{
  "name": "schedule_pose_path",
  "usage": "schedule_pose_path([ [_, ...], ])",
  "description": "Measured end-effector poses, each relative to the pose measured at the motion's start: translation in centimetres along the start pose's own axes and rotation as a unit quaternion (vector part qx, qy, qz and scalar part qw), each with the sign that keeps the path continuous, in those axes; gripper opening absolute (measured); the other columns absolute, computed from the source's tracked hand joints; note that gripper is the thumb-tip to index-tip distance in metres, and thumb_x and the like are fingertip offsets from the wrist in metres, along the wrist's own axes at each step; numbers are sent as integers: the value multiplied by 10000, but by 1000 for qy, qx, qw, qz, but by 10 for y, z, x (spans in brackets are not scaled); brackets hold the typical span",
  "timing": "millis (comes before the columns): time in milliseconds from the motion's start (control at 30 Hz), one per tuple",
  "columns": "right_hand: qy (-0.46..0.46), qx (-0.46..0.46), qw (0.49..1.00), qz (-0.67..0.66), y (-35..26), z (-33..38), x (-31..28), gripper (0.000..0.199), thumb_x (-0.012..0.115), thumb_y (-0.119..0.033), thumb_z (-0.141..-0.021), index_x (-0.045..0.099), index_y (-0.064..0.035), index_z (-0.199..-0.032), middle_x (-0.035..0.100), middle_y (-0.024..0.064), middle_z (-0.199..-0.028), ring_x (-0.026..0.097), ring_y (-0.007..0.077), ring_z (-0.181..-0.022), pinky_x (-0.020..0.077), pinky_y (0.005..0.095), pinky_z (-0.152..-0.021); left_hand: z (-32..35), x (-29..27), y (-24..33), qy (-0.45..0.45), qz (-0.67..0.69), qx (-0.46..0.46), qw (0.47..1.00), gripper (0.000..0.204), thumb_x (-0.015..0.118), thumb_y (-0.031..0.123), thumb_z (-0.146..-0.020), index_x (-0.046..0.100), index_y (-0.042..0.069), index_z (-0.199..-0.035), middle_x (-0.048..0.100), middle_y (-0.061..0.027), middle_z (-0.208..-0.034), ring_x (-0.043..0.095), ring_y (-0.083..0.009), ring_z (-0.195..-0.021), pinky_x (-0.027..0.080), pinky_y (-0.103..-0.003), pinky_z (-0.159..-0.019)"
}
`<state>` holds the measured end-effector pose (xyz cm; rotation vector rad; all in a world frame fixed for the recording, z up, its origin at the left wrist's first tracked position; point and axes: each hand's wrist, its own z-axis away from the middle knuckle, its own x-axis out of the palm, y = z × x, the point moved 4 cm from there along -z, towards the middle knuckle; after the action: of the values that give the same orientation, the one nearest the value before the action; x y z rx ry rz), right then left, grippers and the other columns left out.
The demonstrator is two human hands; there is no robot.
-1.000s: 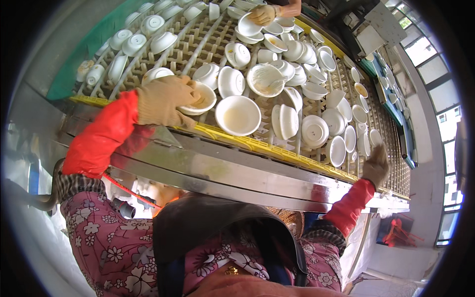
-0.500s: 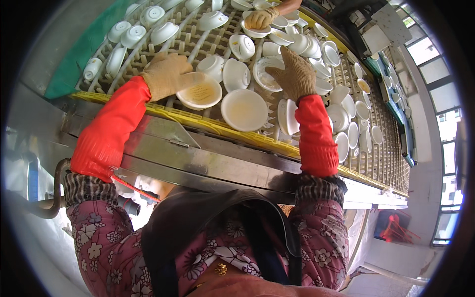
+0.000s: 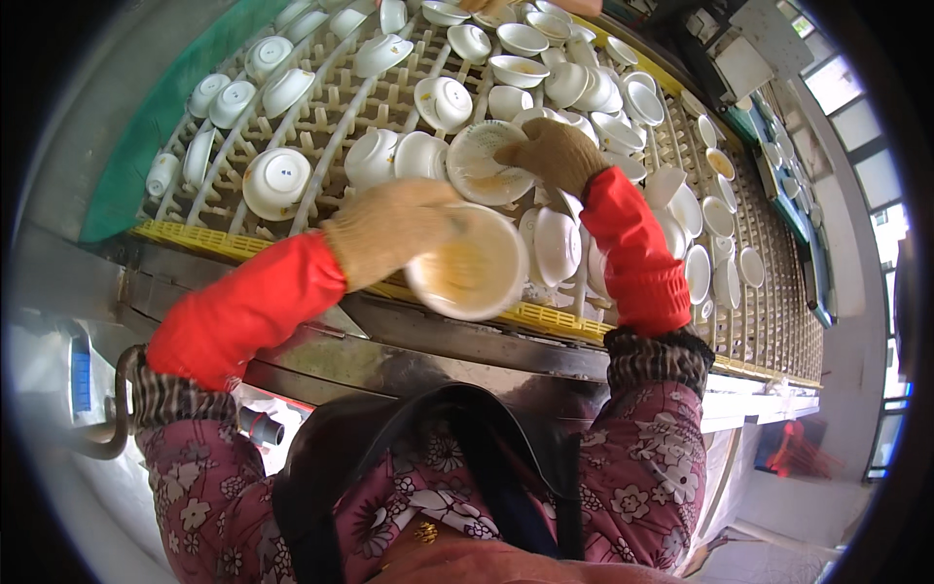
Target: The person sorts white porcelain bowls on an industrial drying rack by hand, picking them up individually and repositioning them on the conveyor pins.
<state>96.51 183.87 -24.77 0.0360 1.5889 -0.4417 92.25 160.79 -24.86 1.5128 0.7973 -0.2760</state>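
Note:
My left hand [image 3: 394, 229], in a tan glove and slightly blurred by motion, is closed on the left rim of a white bowl [image 3: 472, 268]. That bowl tilts toward me over the belt's near edge, yellowish residue showing inside. My right hand [image 3: 555, 154], gloved alike, grips the right rim of a wider white bowl [image 3: 477, 161] with a faint pattern and some residue. Between my hands and just beyond them, white bowls [image 3: 373, 159] rest on their sides or upside down. One upside-down bowl [image 3: 276, 183] lies left of my left hand.
A pegged conveyor belt [image 3: 321, 127] carries many white bowls, crowded at the right. Its yellow edge strip [image 3: 199, 240] and a metal ledge [image 3: 418, 336] run in front of me. Another person's gloved hand [image 3: 494, 12] shows at the far edge. Green sheeting [image 3: 122, 185] hangs at left.
The bowls have shifted left along the belt. My left hand moved right and near, onto another bowl, now lifted and tilted. An upside-down bowl now lies at left. The other person's hand moved farther off.

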Motion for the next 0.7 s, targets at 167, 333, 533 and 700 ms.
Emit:
schedule_pose_path([
  [167, 84, -105, 990, -29, -8, 19, 8, 267, 666, -344, -781, 683, -88, -857, 661, 147, -752, 650, 326, -719, 507, 412, -646, -50, -9, 26, 20, 19, 18, 999, 602, 699, 331, -846, 497, -25, -1288, 588, -188, -1209, 564, -252, -1095, 448, -338, -960],
  [333, 179, -181, 965, 66, -25, 40, 8, 195, 677, -301, -753, 649, -108, -772, 618, 116, -643, 639, 312, -636, 493, 413, -567, -68, -5, 9, -41, -35, -4, 999, 760, 744, 315, -755, 418, 33, -1382, 536, -262, -1263, 540, -338, -1174, 426, -380, -991],
  [533, 152, -129, 980, -17, -24, 39, 17, 388, 632, -467, -812, 656, -80, -817, 639, 122, -636, 660, 302, -646, 505, 397, -576, -87, 22, -22, 102, -193, 2, 976, 459, 598, 128, -791, 549, 94, -1246, 663, -213, -964, 631, -397, -888, 498, -434, -774],
  [700, 40, 21, 998, 50, -34, 33, 21, 502, 512, -557, -889, 679, -85, -883, 675, 116, -688, 679, 299, -701, 517, 412, -619, -88, 11, -26, 215, -220, 18, 951, 348, 576, 68, -784, 622, 85, -1128, 677, -175, -928, 634, -376, -876, 498, -434, -744],
])
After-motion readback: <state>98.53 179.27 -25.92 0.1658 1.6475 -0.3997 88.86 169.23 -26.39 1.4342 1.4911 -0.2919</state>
